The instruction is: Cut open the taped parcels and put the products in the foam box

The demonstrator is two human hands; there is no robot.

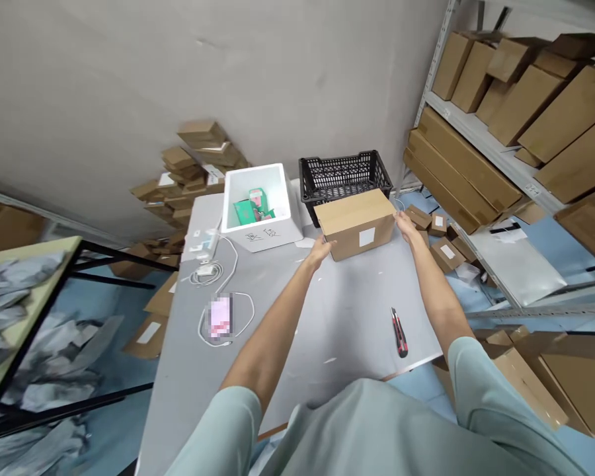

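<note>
A brown cardboard box (344,243) with a white label on its near side is between my two hands at the far side of the grey table (277,370). My left hand (322,251) grips its left end and my right hand (405,226) its right end. Some of the fingers are hidden against the box. Just behind it stands a black plastic crate (340,175), partly covered by the box. A red and black utility knife (399,334) lies near the front right edge of the table.
Left of the box sits a white foam box (262,235) holding green packets. A cable, a charger (205,270) and a blurred-out phone-like item (221,316) lie on the table's left. Shelves (496,145) of cardboard boxes rise at right; small parcels (181,172) are piled behind.
</note>
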